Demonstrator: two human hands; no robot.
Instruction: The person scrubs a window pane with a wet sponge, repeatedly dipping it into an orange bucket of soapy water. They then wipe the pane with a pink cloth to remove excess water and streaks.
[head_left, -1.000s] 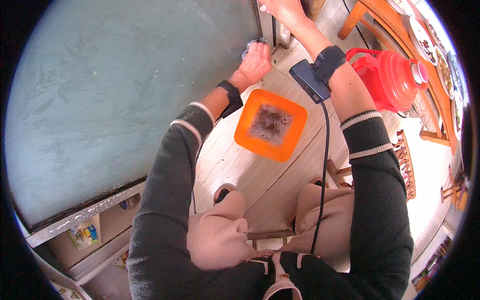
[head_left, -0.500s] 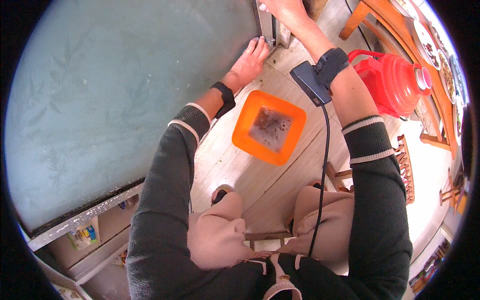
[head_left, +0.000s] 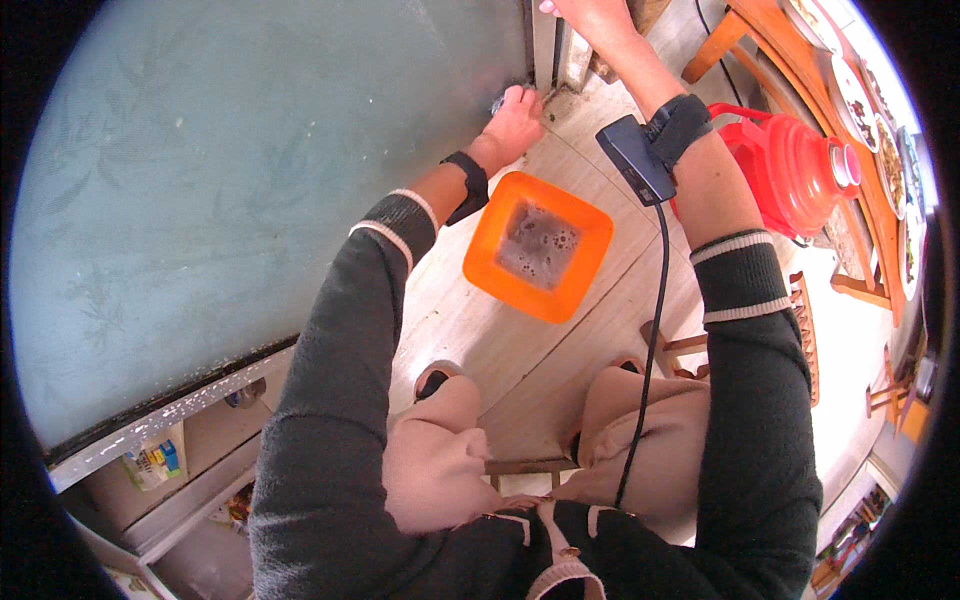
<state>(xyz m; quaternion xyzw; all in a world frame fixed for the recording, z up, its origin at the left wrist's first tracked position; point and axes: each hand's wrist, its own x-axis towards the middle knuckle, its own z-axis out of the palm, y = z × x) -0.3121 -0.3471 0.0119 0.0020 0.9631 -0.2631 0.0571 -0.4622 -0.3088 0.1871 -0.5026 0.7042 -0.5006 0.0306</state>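
My left hand (head_left: 512, 125) is closed round a small grey crumpled scrubber (head_left: 497, 103), most of it hidden by the fingers. It presses near the lower corner of a bluish frosted glass door panel (head_left: 250, 170). At the top edge of the view, my right hand (head_left: 582, 14) is partly cut off. Its fingertips bend against the upright metal door frame (head_left: 543, 45). Between my arms and in front of my feet, an orange square basin (head_left: 480, 262) stands on the floor. Grey, foamy water (head_left: 540, 245) lies inside it.
A red thermos jug (head_left: 790, 175) stands right of my right forearm, close to a wooden table (head_left: 870, 215) bearing several plates of food. From a dark device (head_left: 637, 158) strapped to my right wrist, a black cable (head_left: 650, 360) hangs down. Shelves (head_left: 215, 455) show beneath the panel.
My left hand has come away from the frame's corner onto the glass, its fingers now more curled. The right hand stays by the frame. The whole view has shifted slightly.
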